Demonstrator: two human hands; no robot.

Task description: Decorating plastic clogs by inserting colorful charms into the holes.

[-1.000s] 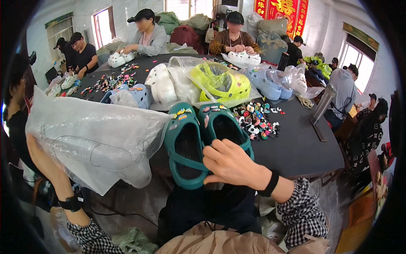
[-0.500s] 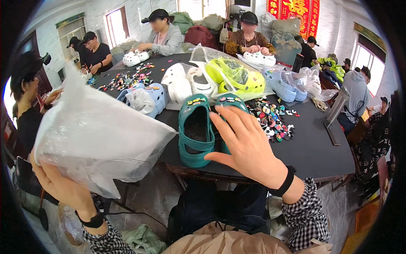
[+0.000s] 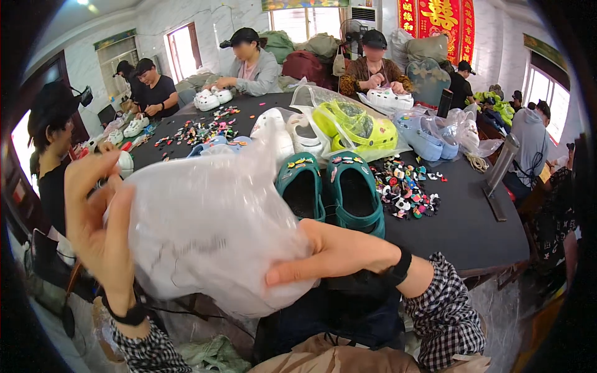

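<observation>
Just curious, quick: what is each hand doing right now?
Left hand: fingers closed on the clear plastic bag.
Right hand: fingers gripping the same bag's other side.

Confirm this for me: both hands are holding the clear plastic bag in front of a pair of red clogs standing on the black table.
Not quite: the clogs are dark green, not red, as the head view shows. The rest holds: the left hand and the right hand both grip the clear plastic bag, and the pair stands on the black table behind it.
</observation>
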